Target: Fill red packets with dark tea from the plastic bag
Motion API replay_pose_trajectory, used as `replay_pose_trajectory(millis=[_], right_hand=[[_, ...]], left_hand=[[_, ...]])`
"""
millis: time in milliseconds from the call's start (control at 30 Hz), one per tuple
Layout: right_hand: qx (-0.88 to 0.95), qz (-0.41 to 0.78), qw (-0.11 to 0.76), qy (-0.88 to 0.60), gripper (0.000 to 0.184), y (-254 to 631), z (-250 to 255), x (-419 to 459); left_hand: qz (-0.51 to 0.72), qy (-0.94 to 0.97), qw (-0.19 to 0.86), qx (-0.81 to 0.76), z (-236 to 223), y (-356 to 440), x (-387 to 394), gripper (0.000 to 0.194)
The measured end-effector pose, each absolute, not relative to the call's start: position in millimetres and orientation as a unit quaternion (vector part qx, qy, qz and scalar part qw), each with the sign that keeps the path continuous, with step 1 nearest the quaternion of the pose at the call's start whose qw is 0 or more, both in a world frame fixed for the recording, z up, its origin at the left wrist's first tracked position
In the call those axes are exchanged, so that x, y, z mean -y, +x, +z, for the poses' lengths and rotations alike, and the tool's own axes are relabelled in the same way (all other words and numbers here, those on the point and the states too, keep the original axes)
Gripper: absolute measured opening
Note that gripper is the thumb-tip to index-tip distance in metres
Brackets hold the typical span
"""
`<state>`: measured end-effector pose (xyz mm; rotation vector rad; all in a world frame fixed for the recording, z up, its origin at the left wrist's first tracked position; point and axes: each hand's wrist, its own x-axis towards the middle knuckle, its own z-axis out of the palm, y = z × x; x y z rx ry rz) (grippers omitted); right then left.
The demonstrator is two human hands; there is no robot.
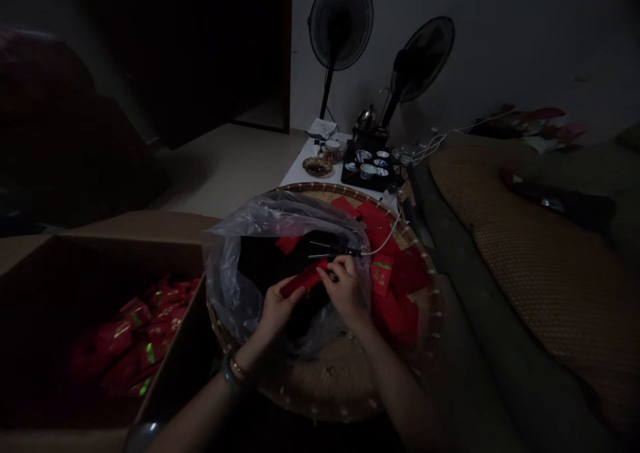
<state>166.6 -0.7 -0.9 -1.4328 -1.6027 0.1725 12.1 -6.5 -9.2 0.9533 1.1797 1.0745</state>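
Observation:
Between my two hands is a red packet, held over an open clear plastic bag. My left hand grips its left end, thumb on top. The fingers of my right hand pinch its right end. Dark contents fill the bag, too dim to make out, with another red packet lying on them. Just beyond my right hand is a dark device with metal prongs and a white cord. The bag rests in a round woven bamboo tray; more red packets lie along the tray's right side.
To the left, a cardboard box contains many red packets. Behind the tray stands a white table with a black tea tray and cups. Two standing fans are at the wall. A bench with a woven mat lies right.

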Motion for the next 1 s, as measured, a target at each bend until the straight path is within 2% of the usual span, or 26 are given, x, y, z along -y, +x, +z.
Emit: replay_pose_trajectory(millis=[133,300,433,633,833,933,1000], right_hand=[[0.689,0.108,0.450,-0.558,0.013,169,4,2],[0.668,0.238,0.431,-0.557,0.011,160,3,3],[0.595,0.403,0.440,-0.538,0.023,157,-5,3],[0.605,0.476,0.416,-0.484,0.028,165,-8,3],[0.556,0.638,0.368,-0.386,0.044,166,-12,5],[0.494,0.683,0.355,-0.404,0.051,166,-18,5],[0.466,0.700,0.359,-0.404,0.051,167,-23,4]], left_hand=[[0.464,0.365,0.636,-0.496,-7,5,4,0.054],[0.485,0.303,0.678,-0.462,-6,1,1,0.052],[0.481,0.281,0.696,-0.452,-5,0,0,0.045],[0.470,0.279,0.705,-0.453,-3,-7,-1,0.045],[0.411,0.338,0.724,-0.439,-14,-13,-1,0.051],[0.383,0.410,0.688,-0.460,-18,-20,-3,0.054],[0.395,0.501,0.576,-0.511,-16,-25,-4,0.051]])
